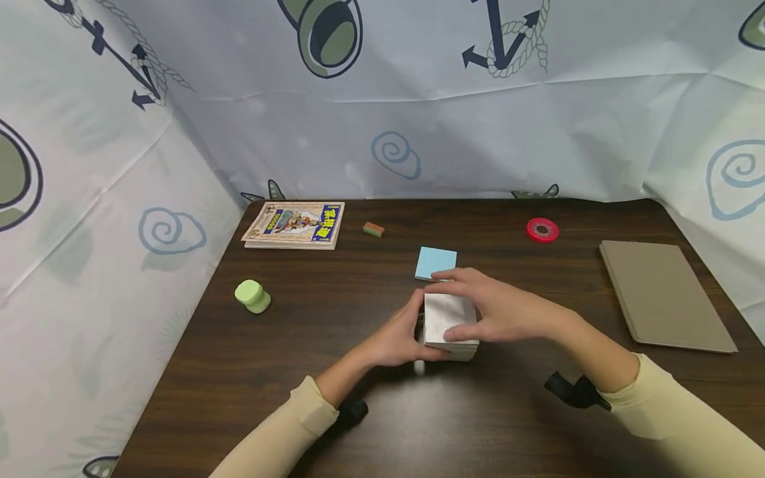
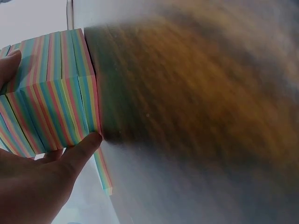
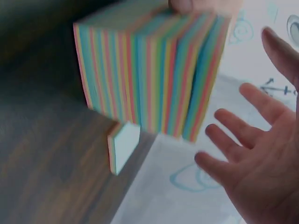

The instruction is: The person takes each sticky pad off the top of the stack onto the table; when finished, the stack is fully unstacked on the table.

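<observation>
A tall stack of sticky note pads [image 1: 443, 313] with multicoloured striped edges stands near the middle of the table. My left hand [image 1: 391, 340] holds it from the left side; in the left wrist view, a finger [image 2: 85, 147] lies along its lower edge. Over the right side of the stack is my right hand [image 1: 508, 309]. The right wrist view has the right hand [image 3: 257, 144] with spread fingers, apart from the stack [image 3: 140, 74]. Just behind the stack, a thin light blue sticky note pad [image 1: 435, 261] lies flat on the table.
Booklets [image 1: 293, 224] with a printed cover lie at the back left, beside a small orange-and-green block [image 1: 373, 230]. A pale green cylinder [image 1: 254, 296] is at left. A red round object [image 1: 542, 230] lies at the back right, and a grey-brown notebook [image 1: 666, 295] at the right.
</observation>
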Motion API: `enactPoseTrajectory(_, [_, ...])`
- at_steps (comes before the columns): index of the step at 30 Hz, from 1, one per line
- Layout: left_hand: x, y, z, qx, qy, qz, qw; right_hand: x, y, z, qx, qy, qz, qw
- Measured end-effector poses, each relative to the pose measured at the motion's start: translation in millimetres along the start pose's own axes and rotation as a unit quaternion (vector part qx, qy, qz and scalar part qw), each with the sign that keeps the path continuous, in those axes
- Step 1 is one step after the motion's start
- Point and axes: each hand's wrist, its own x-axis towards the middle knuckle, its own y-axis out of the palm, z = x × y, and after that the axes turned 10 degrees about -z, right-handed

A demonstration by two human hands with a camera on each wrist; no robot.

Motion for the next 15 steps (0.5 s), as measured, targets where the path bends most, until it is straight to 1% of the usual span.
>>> enactPoseTrajectory(3, [-0.2,0.1,0.1,0.007,0.001,0.001,1.0,-10.6,12.2,3.8,-0.02,-0.02,-0.002,1.0])
enactPoseTrajectory(6, [-0.4,0.0,0.4,0.011,0.0,-0.001,0.9999,-16.1,23.5,2.8,-0.036,-0.037,-0.024,0.998])
enactPoseTrajectory(10, [-0.8,0.0,0.7,0.018,-0.004,0.0,0.9998,-19.0,33.2,0.2,-0.043,-0.039,-0.052,0.997])
enactPoseTrajectory(15, [-1.5,-0.1,1.4,0.023,0.0,-0.001,0.9997,-18.7,38.0,-0.9,-0.051,-0.04,-0.074,0.995])
